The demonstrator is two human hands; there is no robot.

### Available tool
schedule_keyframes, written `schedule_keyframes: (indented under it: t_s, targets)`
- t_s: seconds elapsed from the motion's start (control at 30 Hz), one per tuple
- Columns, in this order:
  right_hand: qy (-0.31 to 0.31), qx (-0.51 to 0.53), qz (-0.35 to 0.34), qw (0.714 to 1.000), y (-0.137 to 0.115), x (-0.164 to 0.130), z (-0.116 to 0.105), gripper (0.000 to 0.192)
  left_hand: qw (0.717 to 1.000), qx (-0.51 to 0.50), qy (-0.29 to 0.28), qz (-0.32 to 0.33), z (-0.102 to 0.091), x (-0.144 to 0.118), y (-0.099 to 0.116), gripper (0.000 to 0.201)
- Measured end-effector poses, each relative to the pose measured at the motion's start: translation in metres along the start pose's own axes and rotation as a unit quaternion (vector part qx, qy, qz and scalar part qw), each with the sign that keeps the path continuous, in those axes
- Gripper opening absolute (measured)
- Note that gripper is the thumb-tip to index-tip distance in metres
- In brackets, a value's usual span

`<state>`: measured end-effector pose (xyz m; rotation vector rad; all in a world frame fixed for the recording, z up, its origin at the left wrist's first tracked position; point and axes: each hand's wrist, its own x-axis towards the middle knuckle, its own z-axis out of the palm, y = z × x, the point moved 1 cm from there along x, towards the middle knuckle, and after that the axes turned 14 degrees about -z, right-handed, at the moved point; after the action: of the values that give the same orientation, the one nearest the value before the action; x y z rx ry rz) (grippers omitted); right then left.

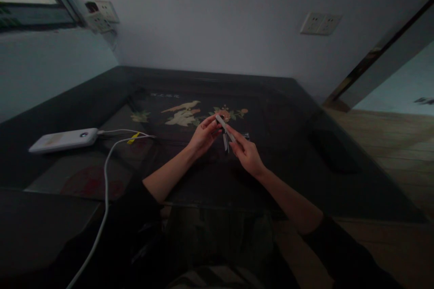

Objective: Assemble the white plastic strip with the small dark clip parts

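Note:
Above the dark table (pixel 210 180), both hands meet on a small metal folding tool (pixel 225 127) with flat, narrow pieces fanned out. One long pale piece slants from the left fingertips down to the right fingers. Shorter shiny pieces point downward between the hands. My left hand (pixel 203 139) is closed, pinching the tool's upper end. My right hand (pixel 247 154) is closed too, its thumb and fingers gripping the lower end of the long piece. The image is dim, so the exact kind of tool is unclear. A small dark item with a shiny edge (pixel 247 136) shows just behind my right hand.
A white power bank (pixel 64 140) lies at the left, its white cable (pixel 106 176) with a yellow tag (pixel 133 138) running off the front edge. A dark flat object (pixel 334 151) lies on the right. Wall sockets (pixel 320 23) are behind the table.

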<state>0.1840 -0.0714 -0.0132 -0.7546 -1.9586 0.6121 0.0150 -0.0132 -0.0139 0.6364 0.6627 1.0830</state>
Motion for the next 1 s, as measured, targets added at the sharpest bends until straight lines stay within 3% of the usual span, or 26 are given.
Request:
schedule_keyframes:
  t_s: [0.73,1.0]
  targets:
    - [0.031,-0.024,-0.002,0.999,0.011,0.001,-0.003,0.052,0.999,-0.016,-0.033,-0.01,0.002,-0.001,0.0,0.037]
    - [0.002,0.002,-0.006,1.0,0.003,0.0,-0.002,0.05,0.999,-0.019,-0.032,0.002,0.001,0.0,0.0,0.041]
